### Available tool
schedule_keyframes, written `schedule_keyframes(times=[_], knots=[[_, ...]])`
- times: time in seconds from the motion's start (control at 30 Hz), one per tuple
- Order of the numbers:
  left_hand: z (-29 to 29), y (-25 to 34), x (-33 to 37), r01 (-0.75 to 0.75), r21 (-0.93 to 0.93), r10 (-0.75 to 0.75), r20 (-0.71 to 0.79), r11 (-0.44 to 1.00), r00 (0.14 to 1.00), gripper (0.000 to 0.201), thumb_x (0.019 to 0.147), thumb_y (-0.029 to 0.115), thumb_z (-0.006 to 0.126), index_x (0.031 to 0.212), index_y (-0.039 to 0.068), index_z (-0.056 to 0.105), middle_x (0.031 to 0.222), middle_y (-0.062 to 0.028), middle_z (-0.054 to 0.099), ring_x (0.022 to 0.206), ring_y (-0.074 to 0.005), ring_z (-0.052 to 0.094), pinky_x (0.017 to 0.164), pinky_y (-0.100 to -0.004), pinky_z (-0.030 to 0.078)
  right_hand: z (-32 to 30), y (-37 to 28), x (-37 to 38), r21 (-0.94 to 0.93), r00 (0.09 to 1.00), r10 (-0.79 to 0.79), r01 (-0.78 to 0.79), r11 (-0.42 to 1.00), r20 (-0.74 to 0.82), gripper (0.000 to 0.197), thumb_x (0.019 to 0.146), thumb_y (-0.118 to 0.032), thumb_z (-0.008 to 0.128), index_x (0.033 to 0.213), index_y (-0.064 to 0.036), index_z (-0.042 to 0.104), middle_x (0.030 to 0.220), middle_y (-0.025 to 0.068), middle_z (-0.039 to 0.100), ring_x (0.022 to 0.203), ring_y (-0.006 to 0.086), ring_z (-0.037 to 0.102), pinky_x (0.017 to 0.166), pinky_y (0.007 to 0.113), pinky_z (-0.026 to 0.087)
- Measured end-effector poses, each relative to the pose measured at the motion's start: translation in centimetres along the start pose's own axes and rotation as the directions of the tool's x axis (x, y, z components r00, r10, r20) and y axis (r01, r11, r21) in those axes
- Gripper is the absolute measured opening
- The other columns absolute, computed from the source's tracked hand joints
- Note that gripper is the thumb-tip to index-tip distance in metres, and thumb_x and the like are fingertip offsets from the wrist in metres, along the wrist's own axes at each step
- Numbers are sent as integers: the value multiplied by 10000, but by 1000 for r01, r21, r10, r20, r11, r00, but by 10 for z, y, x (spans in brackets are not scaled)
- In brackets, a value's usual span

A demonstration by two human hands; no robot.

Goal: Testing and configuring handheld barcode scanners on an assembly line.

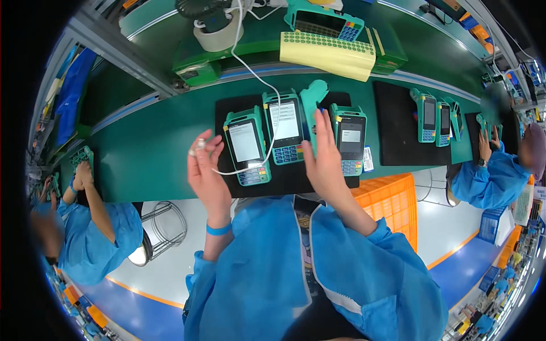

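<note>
My left hand (208, 176) is raised at the left of the black mat, its fingers curled around the white cable (277, 122); a small pale piece shows at the fingertips. My right hand (325, 165) has its fingers stretched out, beside a turquoise handheld card terminal (312, 99) tipped on its side. Whether they touch is unclear. A lit terminal (244, 142) lies nearest my left hand, a second lit terminal (284, 122) is in the middle, and a third terminal (351, 136) with a smaller lit patch is right of my right hand.
The black mat (224, 108) rests on a green bench. Behind are a tape roll (219, 35), a yellow sheet (327, 54) and another terminal (321, 23). More terminals (426, 116) stand at right. An orange crate (392, 202) is below the bench edge. Co-workers (492, 179) sit on both sides.
</note>
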State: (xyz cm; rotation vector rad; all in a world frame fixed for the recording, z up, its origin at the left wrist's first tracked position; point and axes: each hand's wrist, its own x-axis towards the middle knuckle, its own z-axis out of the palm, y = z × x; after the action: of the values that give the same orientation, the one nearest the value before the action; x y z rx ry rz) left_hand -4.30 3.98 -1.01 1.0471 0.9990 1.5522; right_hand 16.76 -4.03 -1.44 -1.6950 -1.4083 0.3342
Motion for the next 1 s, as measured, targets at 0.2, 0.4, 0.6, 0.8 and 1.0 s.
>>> schedule_keyframes(times=[0.2,0.4,0.6,0.8,1.0], knots=[[-65,39,21,-39,-99,21,-175,994,984,269,1126,283,484,1083,44,599,927,-28,640,643,-21,491,472,-185,301,6,16,-17,580,923,370,-360,731,107,604,1081,-128,480,1609,38,238,1539,283,443,1376,306,501,1151,373,364],[-45,45,11,-46,106,56,-92,993,994,239,1119,196,488,1140,5,631,875,-27,670,605,-9,463,502,-176,306,7,15,-28,215,979,198,-203,955,41,667,1063,-113,519,1605,73,178,1565,323,387,1433,418,444,1168,416,354],[-33,32,6,-391,443,366,145,806,919,195,1071,87,541,1102,-65,660,867,-88,716,582,-48,514,506,-209,371,-33,-7,-47,-6,980,15,-14,1000,199,730,885,-13,742,1541,1,419,1623,253,357,1469,440,402,1167,437,388],[15,37,-15,-575,516,362,458,635,812,93,950,13,677,1026,-7,727,803,-119,716,596,-202,664,545,-308,493,-73,23,-62,-434,996,-48,74,898,71,1102,721,-256,884,1618,-52,277,1654,334,174,1534,512,197,1217,634,185],[88,-5,-56,-77,367,-201,661,927,723,172,1012,162,641,943,11,686,604,-98,643,543,-182,672,507,-312,476,-66,52,-76,-258,1000,8,-9,966,-3,1036,799,-233,826,1633,-53,238,1626,332,228,1476,497,303,1189,534,307]])
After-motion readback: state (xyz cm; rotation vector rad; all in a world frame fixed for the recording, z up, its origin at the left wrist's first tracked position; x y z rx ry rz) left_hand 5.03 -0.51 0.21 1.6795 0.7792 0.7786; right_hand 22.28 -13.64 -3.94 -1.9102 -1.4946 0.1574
